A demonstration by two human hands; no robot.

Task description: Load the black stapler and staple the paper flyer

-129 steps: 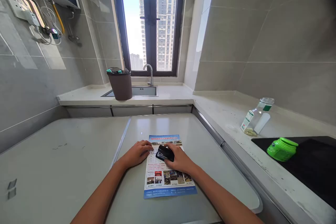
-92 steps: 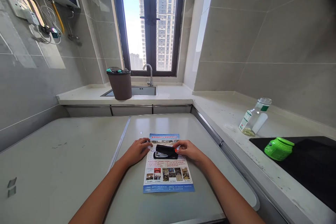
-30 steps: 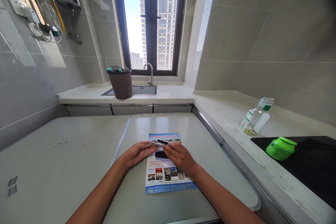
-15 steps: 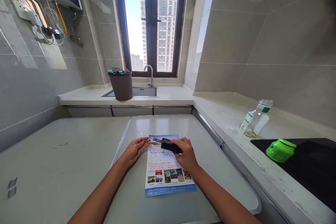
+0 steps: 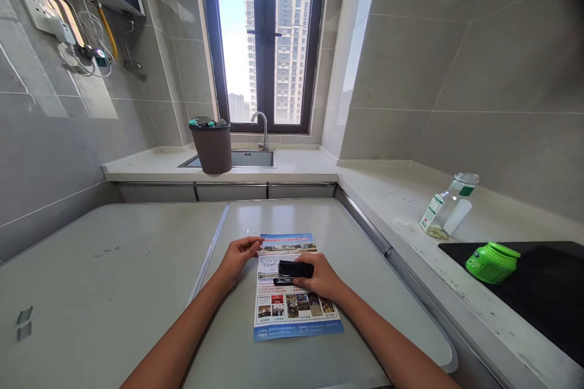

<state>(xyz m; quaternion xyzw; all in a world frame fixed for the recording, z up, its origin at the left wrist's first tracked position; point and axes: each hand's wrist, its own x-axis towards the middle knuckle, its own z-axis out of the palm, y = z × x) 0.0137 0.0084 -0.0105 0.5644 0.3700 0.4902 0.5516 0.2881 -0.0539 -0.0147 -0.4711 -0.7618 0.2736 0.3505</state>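
Gripping oblong stapler [image 5: 292, 268], right fingers [image 5: 303, 282] clamped, left fingers [image 5: 249, 247], grip unclear, paper flyer [image 5: 298, 318] beneath

A glossy, pale grey, two-panel tabletop [image 5: 114, 292] carries a flat, blue-edged, printed paper sheet [image 5: 298, 323]. Just off the sheet's far left corner is a tiny white square [image 5: 247, 231]; well left of the sheet are two small grey rectangular patches [image 5: 24, 332]. Beyond the sheet, a white counter [image 5: 310, 161] bears a brown, tapered bin [image 5: 213, 150].

kitchen, sink [image 5: 253, 158], faucet [image 5: 263, 130], tiled walls [image 5: 410, 61], countertop [image 5: 378, 185]
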